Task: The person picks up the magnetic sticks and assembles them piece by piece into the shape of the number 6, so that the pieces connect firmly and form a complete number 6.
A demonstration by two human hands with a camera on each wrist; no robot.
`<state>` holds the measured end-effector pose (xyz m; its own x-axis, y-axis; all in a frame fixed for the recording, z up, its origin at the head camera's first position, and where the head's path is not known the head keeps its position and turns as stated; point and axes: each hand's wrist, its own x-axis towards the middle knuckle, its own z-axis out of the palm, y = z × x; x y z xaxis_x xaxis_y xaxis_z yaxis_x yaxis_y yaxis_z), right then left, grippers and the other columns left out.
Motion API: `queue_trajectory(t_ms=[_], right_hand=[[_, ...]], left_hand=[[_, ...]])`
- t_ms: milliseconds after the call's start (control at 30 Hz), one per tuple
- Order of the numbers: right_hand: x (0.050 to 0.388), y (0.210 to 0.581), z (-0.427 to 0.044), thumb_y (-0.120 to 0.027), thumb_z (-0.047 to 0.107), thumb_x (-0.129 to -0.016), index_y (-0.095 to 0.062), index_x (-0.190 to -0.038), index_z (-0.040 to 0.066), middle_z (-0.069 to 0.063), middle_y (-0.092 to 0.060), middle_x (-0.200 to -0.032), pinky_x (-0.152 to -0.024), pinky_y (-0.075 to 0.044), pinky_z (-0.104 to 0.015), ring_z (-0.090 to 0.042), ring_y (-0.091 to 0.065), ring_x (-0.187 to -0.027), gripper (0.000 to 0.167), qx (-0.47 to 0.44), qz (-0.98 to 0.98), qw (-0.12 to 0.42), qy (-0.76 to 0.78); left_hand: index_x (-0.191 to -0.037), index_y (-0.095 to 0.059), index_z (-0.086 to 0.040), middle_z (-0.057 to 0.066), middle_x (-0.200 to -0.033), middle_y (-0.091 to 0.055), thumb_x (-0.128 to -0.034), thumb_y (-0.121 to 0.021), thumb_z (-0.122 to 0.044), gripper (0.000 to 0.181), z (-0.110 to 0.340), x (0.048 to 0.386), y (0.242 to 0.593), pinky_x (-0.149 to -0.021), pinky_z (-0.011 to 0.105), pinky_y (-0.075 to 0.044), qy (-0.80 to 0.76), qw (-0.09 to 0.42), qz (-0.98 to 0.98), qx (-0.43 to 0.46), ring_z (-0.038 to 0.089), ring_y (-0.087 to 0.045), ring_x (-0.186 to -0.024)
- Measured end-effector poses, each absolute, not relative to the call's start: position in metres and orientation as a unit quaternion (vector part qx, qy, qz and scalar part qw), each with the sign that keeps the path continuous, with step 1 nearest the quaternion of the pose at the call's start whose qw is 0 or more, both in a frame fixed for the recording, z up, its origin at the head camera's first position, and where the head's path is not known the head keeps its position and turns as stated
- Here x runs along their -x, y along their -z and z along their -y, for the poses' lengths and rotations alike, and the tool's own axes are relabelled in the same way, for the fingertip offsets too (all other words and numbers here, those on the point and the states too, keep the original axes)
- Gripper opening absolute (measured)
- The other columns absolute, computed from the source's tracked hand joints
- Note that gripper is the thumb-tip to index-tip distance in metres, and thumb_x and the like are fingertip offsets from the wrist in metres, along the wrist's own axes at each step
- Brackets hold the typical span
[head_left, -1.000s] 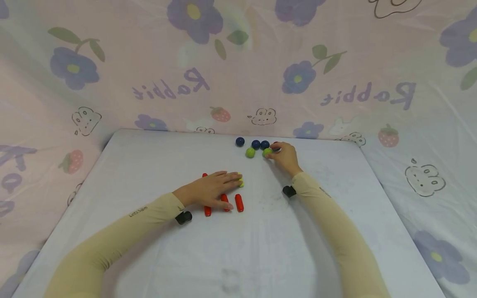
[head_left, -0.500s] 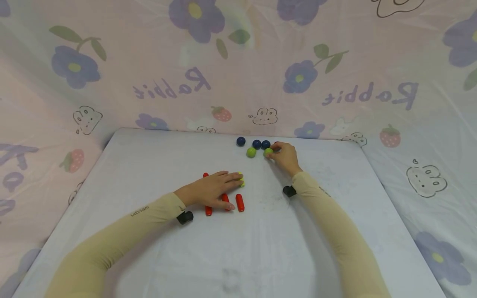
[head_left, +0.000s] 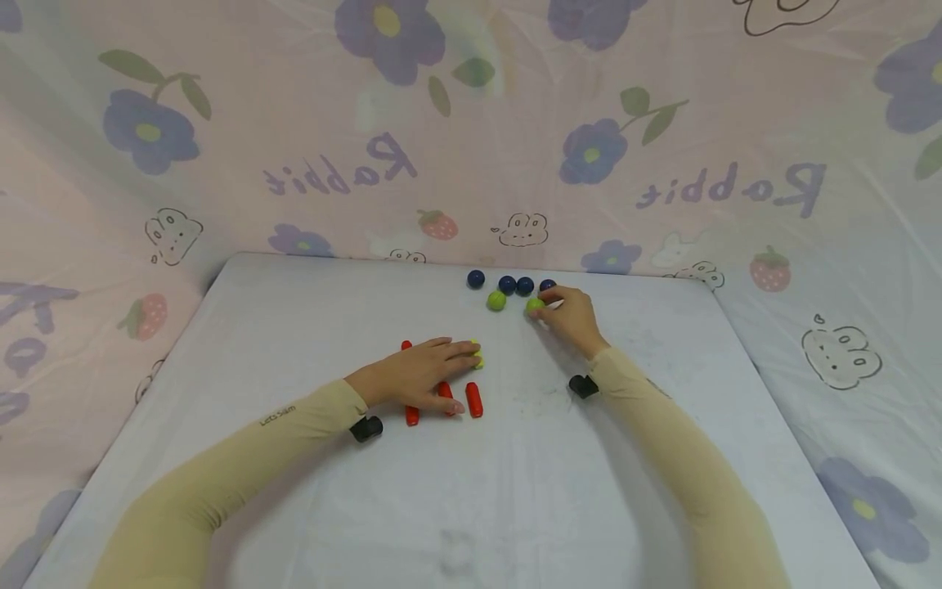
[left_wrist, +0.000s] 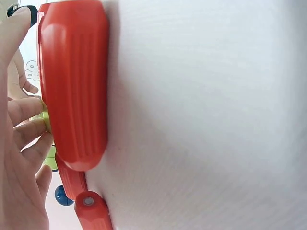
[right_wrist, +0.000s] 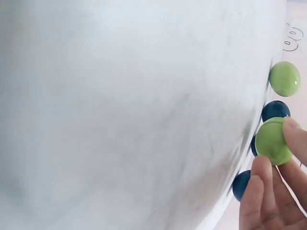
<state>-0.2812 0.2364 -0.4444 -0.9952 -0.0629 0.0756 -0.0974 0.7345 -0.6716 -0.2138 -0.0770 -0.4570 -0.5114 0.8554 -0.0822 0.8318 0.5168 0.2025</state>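
My right hand (head_left: 576,319) pinches a light green ball (right_wrist: 272,139) between thumb and fingers, near the back of the table. Dark blue balls (head_left: 507,285) stand in a loose row just behind it, and a second green ball (head_left: 496,301) lies to its left. With fingers extended, my left hand (head_left: 415,376) lies over several red rod-like pieces (head_left: 474,400), partly hiding them. Its fingertips touch a yellow-green piece (head_left: 477,358), mostly covered. One ribbed red piece (left_wrist: 74,86) fills the near part of the left wrist view, beside the thumb.
The white tabletop (head_left: 331,507) ends at a back edge close behind the blue balls. A flower-printed cloth (head_left: 471,180) hangs behind and at the sides. A black wrist device (head_left: 365,429) sits under the left wrist, another black device (head_left: 584,386) under the right.
My right hand has shifted slightly right and toward me with the green ball. A blue ball behind its fingers now shows more. The left hand stays in place.
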Motion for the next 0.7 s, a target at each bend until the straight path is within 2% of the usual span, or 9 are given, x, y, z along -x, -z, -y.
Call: queue_trajectory(t_ms=[333,700], right_hand=[[0.267,0.446,-0.255,-0.077,0.027,-0.086,-0.07,-0.115,0.01,-0.012,-0.071,-0.117,-0.075,-0.049,-0.028,-0.025,-0.065,-0.092,0.034,-0.039,0.936,-0.005,-0.349],[0.25,0.445,-0.278,-0.078,0.03,-0.085,-0.071,-0.116,0.012,-0.013,-0.071,-0.118,-0.066,-0.05,-0.026,-0.018,-0.061,-0.081,0.037,-0.046,0.931,-0.036,-0.36]], left_hand=[[-0.155,-0.034,-0.019,0.0,-0.165,-0.026,-0.0904,-0.05,-0.07,0.084,0.077,0.213,0.454,-0.127,0.042,-0.018,-0.068,0.088,-0.868,-0.484,0.018,-0.026,-0.153],[-0.153,-0.036,-0.017,0.003,-0.164,-0.028,-0.0906,-0.052,-0.068,0.082,0.077,0.212,0.456,-0.126,0.044,-0.022,-0.084,0.084,-0.865,-0.488,0.023,-0.03,-0.151]])
